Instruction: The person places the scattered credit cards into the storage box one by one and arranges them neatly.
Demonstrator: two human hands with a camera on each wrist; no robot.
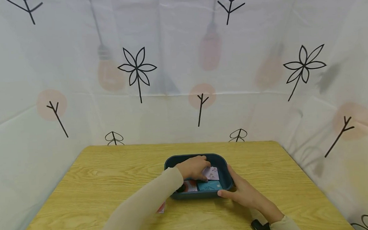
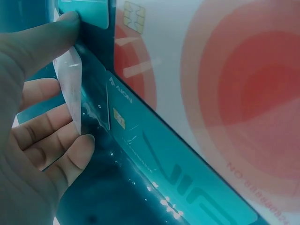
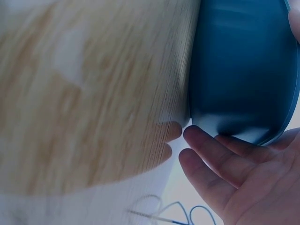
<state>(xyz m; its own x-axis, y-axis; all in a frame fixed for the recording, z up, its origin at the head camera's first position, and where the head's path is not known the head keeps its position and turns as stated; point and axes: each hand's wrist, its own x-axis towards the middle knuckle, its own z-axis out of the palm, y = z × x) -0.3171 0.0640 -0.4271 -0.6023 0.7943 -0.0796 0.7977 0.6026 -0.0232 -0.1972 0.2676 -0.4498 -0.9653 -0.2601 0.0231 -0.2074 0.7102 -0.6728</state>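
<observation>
A dark blue tray stands on the table with several cards in it. My left hand reaches in and pinches a pale card with purple print; in the left wrist view this card is tilted nearly edge-on between thumb and fingers. Below the hand lie a teal card with a chip and a white card with red circles. My right hand holds the tray's near right corner, thumb on the front side and fingers along the outer wall.
A red and white card lies on the wooden table left of the tray, partly hidden by the left sleeve. A black device sits at the right wrist. White patterned cloth hangs behind and on both sides of the table.
</observation>
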